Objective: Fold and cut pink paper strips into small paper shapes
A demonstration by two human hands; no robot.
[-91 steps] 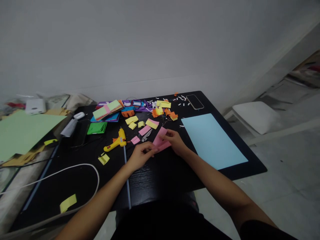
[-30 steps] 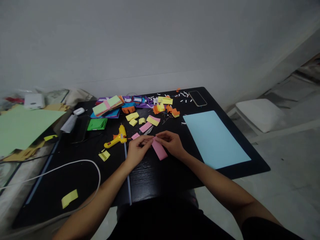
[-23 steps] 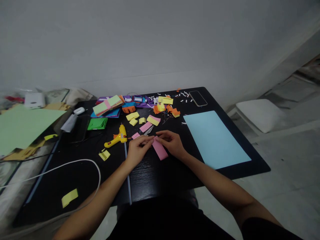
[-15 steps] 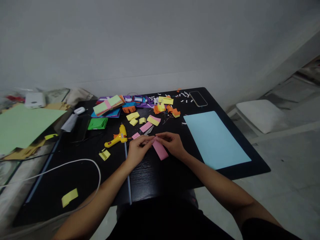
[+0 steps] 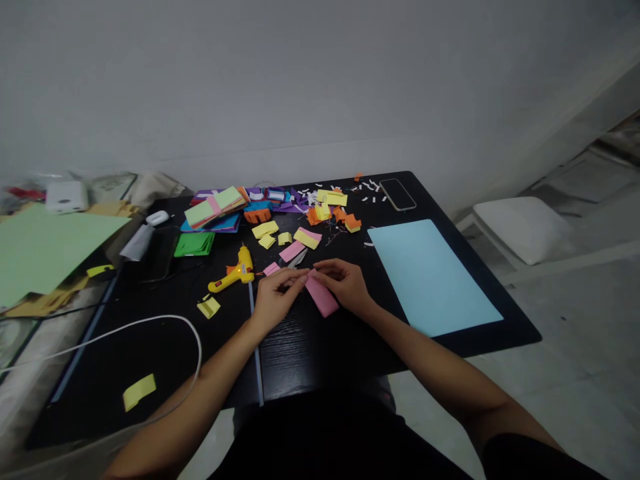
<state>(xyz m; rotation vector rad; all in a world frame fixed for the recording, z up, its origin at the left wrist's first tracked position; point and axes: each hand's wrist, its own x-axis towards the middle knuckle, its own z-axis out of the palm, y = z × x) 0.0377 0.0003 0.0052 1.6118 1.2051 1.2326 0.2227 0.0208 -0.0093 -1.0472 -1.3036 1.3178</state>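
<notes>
A pink paper strip [image 5: 323, 298] is held at its far end between my two hands, its near end slanting down toward me over the black table. My left hand [image 5: 279, 293] pinches the strip's top from the left. From the other side my right hand [image 5: 349, 285] grips the same end with curled fingers. Just beyond them lie scissors [image 5: 298, 259], partly hidden, among folded pink paper pieces [image 5: 291, 251]. To the left of my left hand rests a yellow glue gun [image 5: 233, 272] with its nozzle pointing away.
A light blue sheet [image 5: 435, 280] covers the table's right part, with a phone [image 5: 398, 195] behind it. Stacked coloured paper [image 5: 215, 212], green pieces [image 5: 195, 245] and orange and yellow scraps [image 5: 333, 212] lie at the back. A white cable [image 5: 150, 321] loops over my left forearm.
Both hands stay pinched on the pink strip in nearly the same place. The strip's near end has shifted slightly right, and the view has moved a little.
</notes>
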